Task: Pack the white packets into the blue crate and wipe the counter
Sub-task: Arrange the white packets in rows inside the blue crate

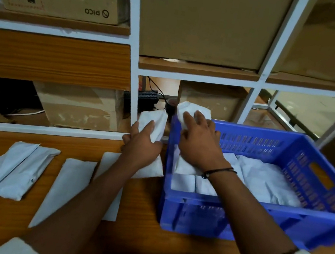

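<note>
A blue crate [279,217] stands on the right of the wooden counter [140,242] with several white packets [262,182] lying inside. My right hand [198,144] reaches over the crate's left wall and holds a white packet [190,110] standing on end against that wall. My left hand [142,144] grips another white packet [155,125] just left of the crate, lifted at its far end. Several more white packets lie flat on the counter, among them one at far left [8,170] and one in the middle [66,190].
A white-framed shelf rack [133,56] rises right behind the counter, holding cardboard boxes [204,21]. On the lower shelf behind the crate lie a black keyboard [147,96], cables and a dark tape roll [170,105].
</note>
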`<state>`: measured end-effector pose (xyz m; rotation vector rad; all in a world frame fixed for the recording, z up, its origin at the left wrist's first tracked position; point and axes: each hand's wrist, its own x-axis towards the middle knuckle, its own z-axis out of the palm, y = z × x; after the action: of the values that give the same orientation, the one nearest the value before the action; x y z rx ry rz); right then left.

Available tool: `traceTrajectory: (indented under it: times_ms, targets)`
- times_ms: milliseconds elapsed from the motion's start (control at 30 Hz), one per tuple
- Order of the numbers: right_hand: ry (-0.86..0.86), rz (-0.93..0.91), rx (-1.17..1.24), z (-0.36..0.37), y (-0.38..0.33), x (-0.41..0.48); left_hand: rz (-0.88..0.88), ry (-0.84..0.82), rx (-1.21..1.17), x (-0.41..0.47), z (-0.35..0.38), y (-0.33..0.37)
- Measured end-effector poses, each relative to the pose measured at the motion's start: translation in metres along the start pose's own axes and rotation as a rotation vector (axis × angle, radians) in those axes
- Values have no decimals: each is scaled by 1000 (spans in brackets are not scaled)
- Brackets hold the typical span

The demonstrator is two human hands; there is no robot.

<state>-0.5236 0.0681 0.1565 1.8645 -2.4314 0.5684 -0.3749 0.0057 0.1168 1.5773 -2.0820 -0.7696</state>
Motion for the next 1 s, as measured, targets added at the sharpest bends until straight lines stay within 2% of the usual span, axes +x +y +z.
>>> traceTrajectory:
  times_ms: [133, 333, 500, 667, 1000]
  targets:
    - [-25, 63, 0, -9, 55, 1, 28, -21, 2, 2, 23, 38]
    - [-206, 67, -32, -14, 121, 0, 45, -43, 69, 5, 55, 88]
    - [-295, 71, 4, -14, 161, 1, -14, -140, 236, 8, 89, 112]
    - [-402, 56, 24, -5, 176, 1, -126, -169, 427, 10, 121, 109]
    - [-411, 4, 68, 4, 176, -2, -65, -190, 611, 23, 150, 92]
